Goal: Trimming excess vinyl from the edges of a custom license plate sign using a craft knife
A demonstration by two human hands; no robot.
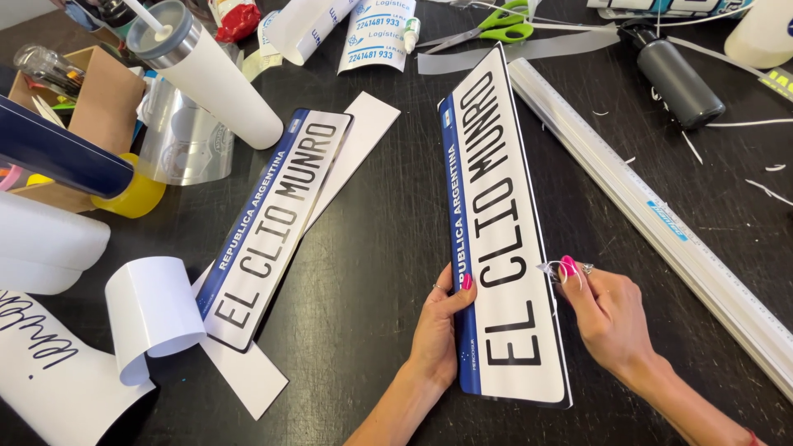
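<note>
Dark and cluttered, the desk (372,248) carries work all across it. At the far left lie curled white sheets (153,318), a cardboard box of pens (99,103), a yellow tape roll (136,198) and a white tumbler with a straw (211,78). Next comes a second plate (277,215), resting flat on a white backing strip (248,376). Right of centre is the long novelty licence plate (504,239): white face, bold black lettering, a blue band down its left edge, its surface glossy and catching the light. It lies slantwise on the desk, near end toward the person. The left hand (438,330) steadies that blue edge, its grip pressed on the rim with the thumb on top. The right hand (607,318) is at the opposite edge, its grip pinching a small clear sliver of film (570,267) between thumb and fingertip. To my eye the risk is that the film tears short or drags if pulled at a sharp angle, or the plate slides should the left hand ease. Further right lie a long aluminium ruler (661,223) and a dark spray bottle (677,74), with green-handled scissors (496,25) at the back.
</note>
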